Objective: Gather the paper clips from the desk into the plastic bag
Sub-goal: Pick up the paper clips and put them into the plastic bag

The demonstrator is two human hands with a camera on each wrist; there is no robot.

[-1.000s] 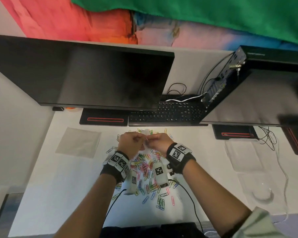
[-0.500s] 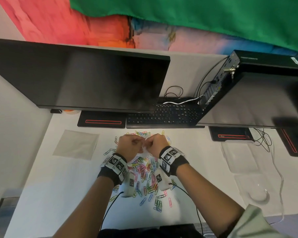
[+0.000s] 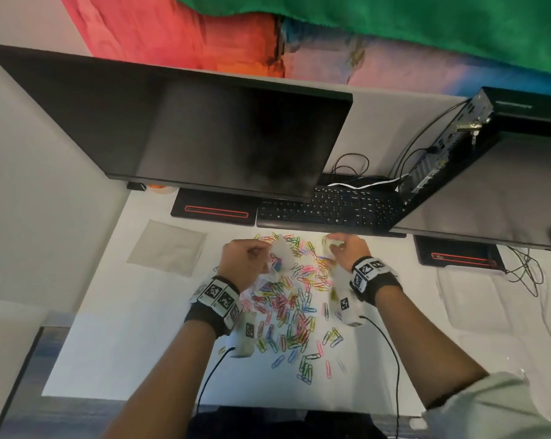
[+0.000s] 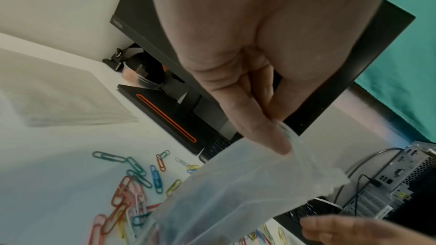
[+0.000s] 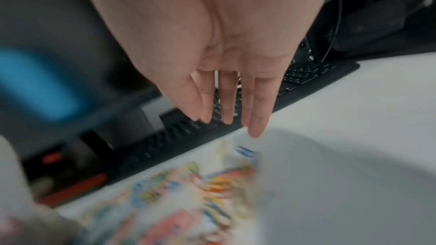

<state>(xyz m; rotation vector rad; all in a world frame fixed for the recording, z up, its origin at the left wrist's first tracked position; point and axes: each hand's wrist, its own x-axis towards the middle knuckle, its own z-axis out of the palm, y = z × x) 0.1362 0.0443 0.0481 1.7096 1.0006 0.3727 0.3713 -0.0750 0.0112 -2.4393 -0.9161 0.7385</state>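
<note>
Two dark monitors (image 3: 204, 128), black keyboard (image 3: 328, 209), small desktop computer (image 3: 442, 147), loose cables (image 3: 527, 270).

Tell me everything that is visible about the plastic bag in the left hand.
The plastic bag is small, clear, slightly cloudy and thin, with a crumpled top edge. The left hand pinches it near that edge, and it hangs tilted above the desk, over the coloured paper clips. A few clips seem to be inside, though blur makes this uncertain. The right hand is apart from it.
</note>
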